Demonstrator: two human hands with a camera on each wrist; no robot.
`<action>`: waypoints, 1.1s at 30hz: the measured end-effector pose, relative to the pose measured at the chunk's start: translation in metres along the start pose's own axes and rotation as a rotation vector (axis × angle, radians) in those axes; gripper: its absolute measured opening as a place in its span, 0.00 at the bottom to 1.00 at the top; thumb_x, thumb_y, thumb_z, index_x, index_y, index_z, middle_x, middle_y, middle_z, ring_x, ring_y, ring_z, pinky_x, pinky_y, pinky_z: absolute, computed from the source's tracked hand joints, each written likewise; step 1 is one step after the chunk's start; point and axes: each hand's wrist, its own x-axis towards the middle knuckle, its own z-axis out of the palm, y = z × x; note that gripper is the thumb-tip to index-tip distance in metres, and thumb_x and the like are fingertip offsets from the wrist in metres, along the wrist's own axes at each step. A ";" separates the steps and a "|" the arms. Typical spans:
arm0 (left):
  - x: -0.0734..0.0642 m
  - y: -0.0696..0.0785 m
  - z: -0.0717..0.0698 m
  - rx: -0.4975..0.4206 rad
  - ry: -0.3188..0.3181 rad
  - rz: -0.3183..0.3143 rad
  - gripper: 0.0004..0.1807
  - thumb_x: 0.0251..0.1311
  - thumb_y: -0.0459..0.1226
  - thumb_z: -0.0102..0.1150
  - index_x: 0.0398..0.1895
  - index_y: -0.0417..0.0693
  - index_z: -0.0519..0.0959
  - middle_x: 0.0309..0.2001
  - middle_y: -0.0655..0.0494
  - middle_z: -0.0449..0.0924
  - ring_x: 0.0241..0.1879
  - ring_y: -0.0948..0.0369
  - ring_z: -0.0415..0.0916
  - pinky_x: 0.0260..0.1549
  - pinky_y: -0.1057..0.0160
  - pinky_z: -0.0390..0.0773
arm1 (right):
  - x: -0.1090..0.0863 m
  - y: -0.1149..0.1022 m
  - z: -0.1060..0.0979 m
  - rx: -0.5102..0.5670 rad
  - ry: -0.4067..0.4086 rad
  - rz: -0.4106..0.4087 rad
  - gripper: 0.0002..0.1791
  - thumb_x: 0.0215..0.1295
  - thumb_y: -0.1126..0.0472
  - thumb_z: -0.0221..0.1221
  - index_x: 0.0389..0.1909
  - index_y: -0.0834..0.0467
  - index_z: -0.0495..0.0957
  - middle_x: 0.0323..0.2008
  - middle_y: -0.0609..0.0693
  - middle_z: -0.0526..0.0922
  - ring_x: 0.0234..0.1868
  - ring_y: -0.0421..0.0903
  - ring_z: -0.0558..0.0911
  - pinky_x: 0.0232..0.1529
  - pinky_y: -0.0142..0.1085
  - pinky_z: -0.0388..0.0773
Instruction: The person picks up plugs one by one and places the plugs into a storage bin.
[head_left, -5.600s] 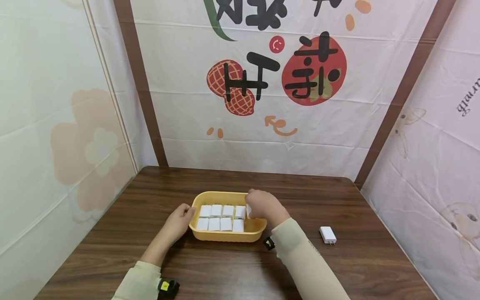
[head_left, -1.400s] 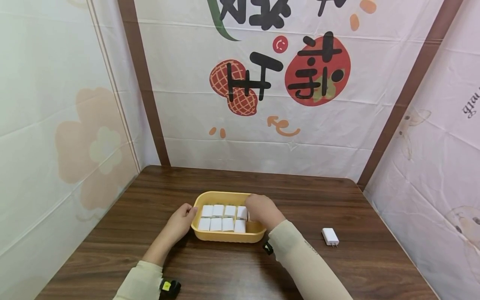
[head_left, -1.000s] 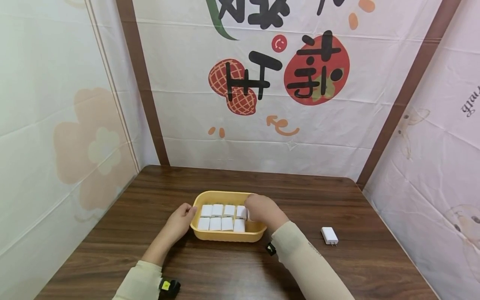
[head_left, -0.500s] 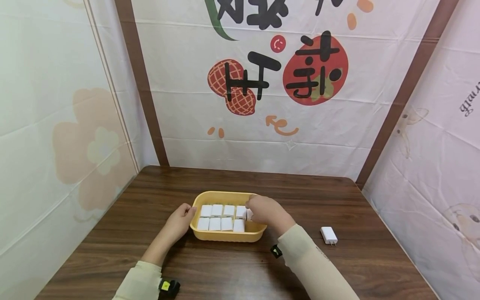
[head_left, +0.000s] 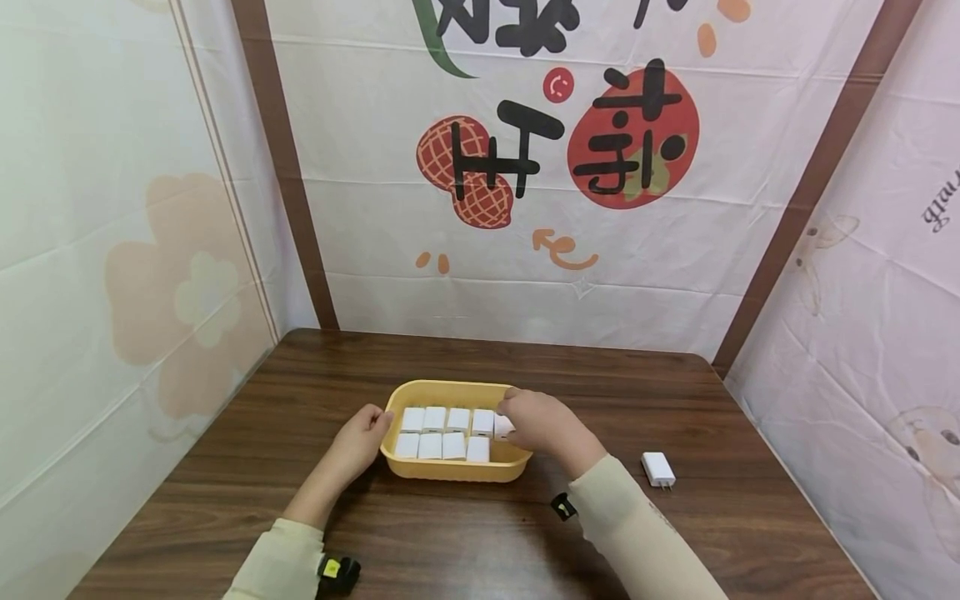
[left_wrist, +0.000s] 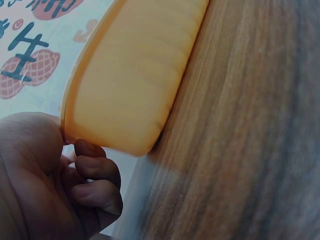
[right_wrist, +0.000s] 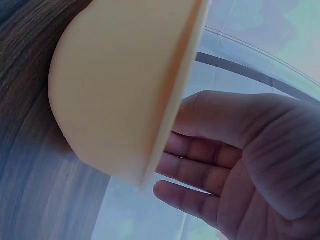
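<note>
A yellow plastic basket [head_left: 457,472] sits on the table with several white plug chargers [head_left: 453,447] in two rows inside. My left hand [head_left: 360,437] pinches its left rim; in the left wrist view the thumb and curled fingers [left_wrist: 95,167] are at the basket's edge. My right hand [head_left: 547,425] reaches over the right end, beside the rightmost charger [head_left: 502,427] of the far row. In the right wrist view, its fingers [right_wrist: 192,200] look loosely extended. Their other tips are hidden behind the basket wall [right_wrist: 115,90].
One more white charger [head_left: 657,470] lies on the dark wood table [head_left: 450,542] to the right, prongs toward the near edge. Printed cloth walls [head_left: 375,250] enclose the table at the back and both sides.
My right hand has drawn back slightly to the right, and more of the rightmost far-row charger shows. My left hand stays on the basket rim. The loose charger has not moved.
</note>
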 end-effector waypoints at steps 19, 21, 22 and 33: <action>0.001 0.001 0.001 0.013 -0.013 -0.016 0.19 0.80 0.50 0.45 0.41 0.42 0.70 0.29 0.52 0.68 0.28 0.57 0.68 0.28 0.61 0.69 | -0.035 0.011 -0.003 -0.038 0.095 0.009 0.17 0.61 0.65 0.67 0.52 0.57 0.85 0.45 0.50 0.81 0.40 0.46 0.82 0.37 0.39 0.79; 0.001 0.000 0.001 0.011 -0.013 -0.016 0.19 0.80 0.50 0.45 0.41 0.42 0.70 0.29 0.52 0.68 0.28 0.57 0.68 0.27 0.62 0.69 | -0.038 0.014 -0.002 -0.045 0.133 -0.005 0.15 0.61 0.66 0.66 0.49 0.56 0.86 0.43 0.49 0.81 0.36 0.45 0.81 0.34 0.38 0.78; 0.001 0.000 0.000 0.009 -0.013 -0.016 0.19 0.80 0.50 0.45 0.42 0.42 0.70 0.29 0.51 0.69 0.28 0.57 0.68 0.27 0.61 0.69 | -0.040 0.015 -0.002 -0.049 0.149 -0.013 0.14 0.61 0.66 0.65 0.48 0.56 0.86 0.42 0.49 0.81 0.35 0.44 0.80 0.33 0.38 0.78; 0.001 0.000 0.002 0.004 -0.012 -0.018 0.19 0.80 0.50 0.45 0.43 0.42 0.72 0.29 0.51 0.69 0.29 0.57 0.69 0.28 0.61 0.70 | -0.056 0.024 -0.003 -0.063 0.184 -0.039 0.07 0.64 0.62 0.67 0.43 0.54 0.86 0.38 0.48 0.79 0.34 0.45 0.80 0.35 0.40 0.80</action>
